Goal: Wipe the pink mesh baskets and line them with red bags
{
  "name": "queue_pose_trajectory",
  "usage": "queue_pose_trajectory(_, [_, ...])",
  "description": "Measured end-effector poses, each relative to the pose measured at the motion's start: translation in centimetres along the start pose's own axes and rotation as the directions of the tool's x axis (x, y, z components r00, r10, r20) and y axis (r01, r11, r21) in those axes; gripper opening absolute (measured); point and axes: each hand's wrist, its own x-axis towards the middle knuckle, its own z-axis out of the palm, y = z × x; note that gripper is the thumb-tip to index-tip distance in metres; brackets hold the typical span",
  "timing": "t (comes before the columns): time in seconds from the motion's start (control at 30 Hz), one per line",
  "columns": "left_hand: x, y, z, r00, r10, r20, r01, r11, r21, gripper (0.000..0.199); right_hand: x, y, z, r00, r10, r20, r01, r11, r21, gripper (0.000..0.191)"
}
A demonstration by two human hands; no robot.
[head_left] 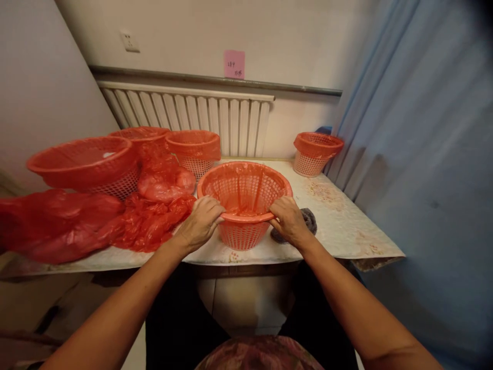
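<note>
A pink-red plastic basket [244, 239] with perforated sides stands upright near the table's front edge. A thin red plastic bag [246, 192] lines its inside. My left hand [204, 218] is closed on the left front of the rim, thumb toward me. On the right front of the same rim my right hand [288, 218] is closed as well. Just behind and beside my right hand lies a dark grey cloth [309, 220], partly hidden by that hand.
Red plastic bags [154, 221] lie heaped at the left, before a large lined basket [84, 159] and a smaller basket [194, 146]. Another lined basket [314, 159] stands back right by the blue curtain [416, 169]. A radiator [192, 110] is behind the table [346, 226].
</note>
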Motion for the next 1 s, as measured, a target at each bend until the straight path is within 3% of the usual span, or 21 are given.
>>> queue_pose_trajectory(0.13, [0.6, 3.4, 0.2, 1.000, -0.012, -0.018, 0.013, 0.999, 0.037, 0.027, 0.4, -2.2, 0.5, 0.999, 0.024, -0.027, -0.027, 0.996, -0.081, 0.015])
queue_pose_trajectory(0.27, [1.4, 5.4, 2.0, 0.995, -0.075, -0.061, 0.083, 0.986, 0.143, 0.017, 0.9, -4.6, 0.8, 0.998, 0.042, -0.054, -0.050, 0.985, -0.165, 0.016])
queue_pose_trajectory(0.43, [1.5, 4.5, 2.9, 0.991, -0.055, -0.122, 0.085, 0.962, 0.259, 0.026, 0.8, -4.4, 0.4, 1.000, -0.015, 0.024, 0.017, 0.994, -0.110, 0.014])
queue_pose_trajectory(0.57, [1.1, 3.2, 2.4, 0.992, -0.027, -0.119, 0.054, 0.971, 0.232, 0.026, 0.3, -1.1, -0.2, 0.996, -0.056, 0.064, 0.055, 0.998, 0.007, 0.012])
queue_pose_trajectory(0.73, [1.0, 0.9, 2.0, 0.996, 0.025, -0.090, -0.007, 0.981, 0.195, 0.025, 0.1, 2.0, -0.6, 0.998, -0.054, 0.029, 0.051, 0.992, 0.113, 0.022])
queue_pose_trajectory(0.87, [0.7, -0.4, 1.6, 0.998, 0.008, -0.065, 0.002, 0.990, 0.144, 0.023, 0.1, 1.2, -0.3, 0.999, -0.027, 0.017, 0.026, 0.998, 0.052, 0.019])
queue_pose_trajectory(1.0, [0.8, 1.3, 0.7, 0.997, -0.052, -0.054, 0.057, 0.994, 0.096, 0.017, 0.2, -0.8, 0.3, 1.000, 0.025, -0.015, -0.025, 0.999, -0.041, 0.017])
